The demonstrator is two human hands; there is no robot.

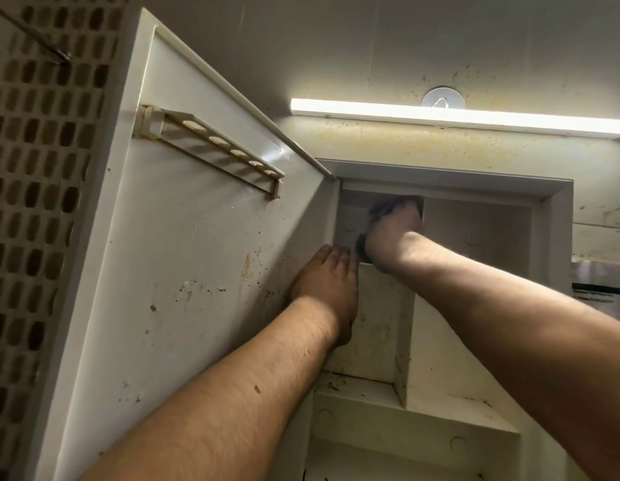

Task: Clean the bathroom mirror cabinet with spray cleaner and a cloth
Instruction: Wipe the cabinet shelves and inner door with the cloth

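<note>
Cabinet (554, 216): seen from below, mounted on the wall, with its door (183, 258) swung wide to the left.
Door: the white inner face is shown, marked with brown specks and streaks, thickest toward the hinge side.
Rack (211, 147): a narrow bar with a row of round holes is fixed across the upper part of the door's inner face.
Inside: the cabinet is split by 1 upright divider (404, 341) into a left and a right column, and a shelf (405, 414) is seen lower down, with dark grime along its back edge.
Cloth (383, 206): a dark cloth is pressed against the back wall of the upper left compartment, just under the cabinet's top edge.
Right hand (393, 234): it is reached up into that compartment; the grip is clamped on the cloth, which shows above the fingers and below the heel of the hand.
Left hand (327, 286): it is laid flat at the hinge side, where the door meets the cabinet; the grip is apart, fingers straight, nothing held.
Light (440, 116): a long lit strip is mounted on the stained wall above the cabinet.
Left wall (34, 203): it is covered with small dark tiles.
</note>
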